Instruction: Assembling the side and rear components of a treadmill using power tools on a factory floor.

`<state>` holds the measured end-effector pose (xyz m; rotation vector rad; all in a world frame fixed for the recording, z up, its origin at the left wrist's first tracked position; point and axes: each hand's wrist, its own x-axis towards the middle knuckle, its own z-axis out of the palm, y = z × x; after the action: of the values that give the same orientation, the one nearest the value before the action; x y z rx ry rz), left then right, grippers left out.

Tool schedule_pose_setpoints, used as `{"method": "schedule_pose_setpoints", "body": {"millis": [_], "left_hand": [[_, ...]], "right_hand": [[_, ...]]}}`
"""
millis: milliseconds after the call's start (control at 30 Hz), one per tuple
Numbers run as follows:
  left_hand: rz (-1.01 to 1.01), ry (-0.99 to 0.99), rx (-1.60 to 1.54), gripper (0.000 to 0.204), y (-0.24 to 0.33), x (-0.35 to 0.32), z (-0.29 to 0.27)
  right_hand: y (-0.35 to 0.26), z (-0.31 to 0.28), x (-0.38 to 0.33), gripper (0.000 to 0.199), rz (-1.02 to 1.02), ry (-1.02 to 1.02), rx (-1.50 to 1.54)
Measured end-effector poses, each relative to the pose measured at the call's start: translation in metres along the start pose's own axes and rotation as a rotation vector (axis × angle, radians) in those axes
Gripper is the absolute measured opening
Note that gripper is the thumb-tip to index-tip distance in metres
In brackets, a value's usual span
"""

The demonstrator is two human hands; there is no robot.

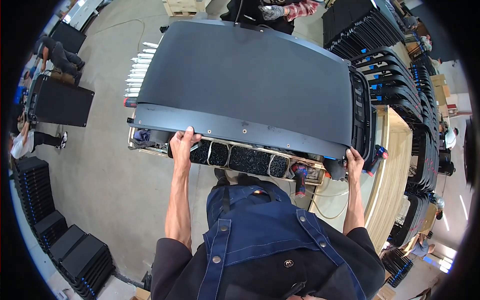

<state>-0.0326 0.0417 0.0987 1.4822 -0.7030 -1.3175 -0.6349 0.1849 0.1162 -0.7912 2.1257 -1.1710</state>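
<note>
In front of me lies a large dark panel [245, 75], a smooth sheet with a metal edge strip [225, 122] pierced by screw holes along its near side. My left hand [183, 145] grips this near edge left of the middle, thumb on top and fingers partly hidden under the strip. At the near right corner, my right hand [354, 161] is closed on the panel's edge. Below the near edge shows a wooden tray [312, 181] with bins of dark screws [248, 161]. A red and black power drill [300, 179] hangs at its right end.
Another power drill [378, 159] stands right of my right hand, beside a pale wooden crate [387, 175]. Several white tubes [140, 70] stick out at the left. Across the panel is a co-worker's gloved hand [272, 12]. Stacked black frames [395, 80] stand at the right, black panels [82, 260] lower left.
</note>
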Motion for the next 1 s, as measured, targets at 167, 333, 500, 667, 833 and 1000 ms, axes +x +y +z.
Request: {"method": "schedule_pose_setpoints", "body": {"millis": [167, 333, 500, 667, 833, 1000], "left_hand": [[-0.155, -0.18, 0.266, 0.043, -0.001, -0.006, -0.022], [-0.374, -0.123, -0.066, 0.071, -0.007, -0.001, -0.013], [-0.26, -0.025, -0.763, 0.053, -0.045, 0.035, 0.012], [-0.177, -0.126, -0.737, 0.028, -0.052, 0.035, 0.012], [-0.165, -0.185, -0.718, 0.039, -0.064, 0.039, 0.008], [-0.244, -0.194, -0.803, 0.041, -0.076, 0.049, -0.006]], "right_hand": [[-0.013, -0.012, -0.016, 0.041, -0.091, 0.114, -0.004], [-0.031, -0.017, -0.03, 0.068, 0.039, -0.119, -0.446], [-0.029, -0.002, -0.012, 0.06, -0.427, -0.179, -0.819], [-0.032, -0.002, -0.012, 0.043, -0.372, -0.179, -0.77], [-0.024, -0.011, -0.017, 0.039, -0.278, -0.156, -0.711], [-0.018, -0.018, -0.007, 0.04, -0.315, -0.195, -0.783]]}}
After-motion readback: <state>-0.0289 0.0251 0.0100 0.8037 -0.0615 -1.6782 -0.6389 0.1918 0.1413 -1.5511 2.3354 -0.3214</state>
